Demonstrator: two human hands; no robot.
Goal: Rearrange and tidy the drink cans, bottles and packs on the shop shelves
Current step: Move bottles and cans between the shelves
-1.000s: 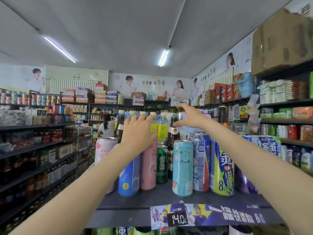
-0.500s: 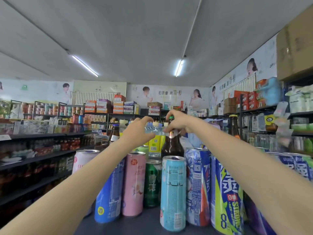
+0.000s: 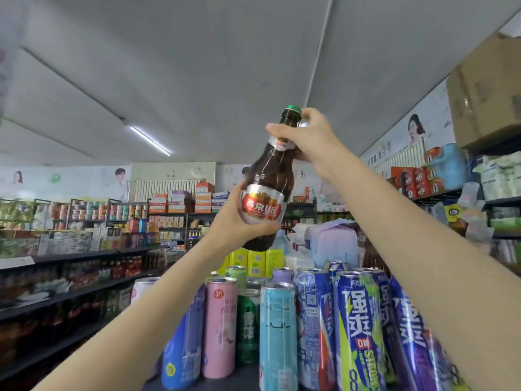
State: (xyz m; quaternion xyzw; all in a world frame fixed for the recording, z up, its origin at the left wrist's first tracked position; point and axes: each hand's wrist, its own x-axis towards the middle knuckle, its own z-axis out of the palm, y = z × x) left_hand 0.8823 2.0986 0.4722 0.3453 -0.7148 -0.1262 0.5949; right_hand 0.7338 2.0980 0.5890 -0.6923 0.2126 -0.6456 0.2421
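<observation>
Now lifted clear of the cans (image 3: pixel 277 334): brown beer bottle (image 3: pixel 267 190), tilted, high above the shelf (earlier standing among them). Left hand (image 3: pixel 239 224) wraps its label, right hand (image 3: pixel 307 136) grips the neck; free for re-placing.

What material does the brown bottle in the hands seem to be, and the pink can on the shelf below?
The brown bottle looks like dark glass: it is glossy and partly see-through, with a shiny foil-like label and a green cap, probably metal. The pink can looks like thin metal, likely aluminium: a silvery rim shows on top, and its printed side has a matte finish.
</observation>
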